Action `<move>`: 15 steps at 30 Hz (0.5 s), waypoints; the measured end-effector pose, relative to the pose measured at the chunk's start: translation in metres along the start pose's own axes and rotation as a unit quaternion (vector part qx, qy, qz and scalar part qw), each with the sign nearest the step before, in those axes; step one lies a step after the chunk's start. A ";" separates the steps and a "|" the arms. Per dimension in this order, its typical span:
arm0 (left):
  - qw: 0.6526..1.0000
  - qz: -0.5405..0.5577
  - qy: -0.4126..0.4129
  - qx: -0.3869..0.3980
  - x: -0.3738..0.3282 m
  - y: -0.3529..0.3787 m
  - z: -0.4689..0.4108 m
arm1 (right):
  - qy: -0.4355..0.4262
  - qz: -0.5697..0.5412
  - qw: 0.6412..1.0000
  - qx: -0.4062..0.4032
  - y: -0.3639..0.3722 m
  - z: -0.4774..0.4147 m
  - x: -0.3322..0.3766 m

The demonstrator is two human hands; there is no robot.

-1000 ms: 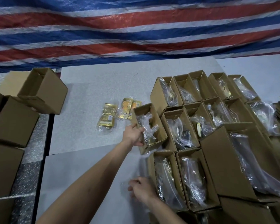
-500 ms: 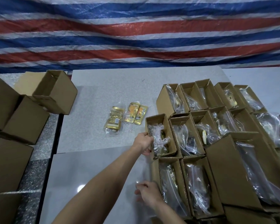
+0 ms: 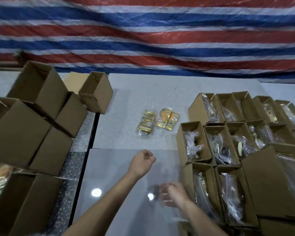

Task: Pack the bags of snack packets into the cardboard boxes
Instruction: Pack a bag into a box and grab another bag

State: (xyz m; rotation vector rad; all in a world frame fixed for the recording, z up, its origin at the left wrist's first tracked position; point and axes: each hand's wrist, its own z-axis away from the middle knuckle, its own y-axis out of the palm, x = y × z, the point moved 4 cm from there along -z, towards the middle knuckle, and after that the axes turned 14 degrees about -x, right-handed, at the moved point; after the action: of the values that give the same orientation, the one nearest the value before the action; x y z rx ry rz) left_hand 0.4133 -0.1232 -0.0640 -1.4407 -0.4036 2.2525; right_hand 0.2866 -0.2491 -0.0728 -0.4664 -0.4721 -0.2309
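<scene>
Two clear bags of snack packets lie on the grey table: a gold one (image 3: 145, 123) and an orange one (image 3: 168, 119). To the right stand several open cardboard boxes with bagged packets inside; the nearest is the box (image 3: 192, 142) at the cluster's left edge. My left hand (image 3: 143, 160) hovers over the table left of that box, fingers loosely curled, holding nothing. My right hand (image 3: 174, 195) is blurred, low beside the front box (image 3: 199, 189), and its curled fingers seem to pinch a thin clear plastic bag (image 3: 160, 208).
Empty brown boxes are stacked at the left, one (image 3: 95, 92) at the table's back corner and others (image 3: 19, 133) beside the table. A striped red, white and blue tarpaulin (image 3: 143, 40) hangs behind. A dark gap (image 3: 92, 133) runs between table slabs.
My left hand has let go of the box at the cluster's left edge and drawn back to the left. The view has swung left, bringing more empty boxes in.
</scene>
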 end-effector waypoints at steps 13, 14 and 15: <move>0.923 -0.266 0.058 -0.271 0.106 -0.214 0.049 | -0.009 -0.037 0.999 0.011 0.035 0.019 0.009; 0.905 -0.291 0.063 -0.305 0.112 -0.224 0.056 | -0.012 -0.035 0.999 0.014 0.037 0.020 0.007; 0.887 -0.306 0.065 -0.338 0.119 -0.234 0.063 | -0.013 -0.031 0.999 0.019 0.038 0.021 0.005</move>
State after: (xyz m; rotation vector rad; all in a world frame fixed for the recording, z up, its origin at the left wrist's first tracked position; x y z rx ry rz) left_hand 0.3595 0.1378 -0.0229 -1.4601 -1.4767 1.5373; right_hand 0.2949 -0.2060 -0.0682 -0.4186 -0.5172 -0.2760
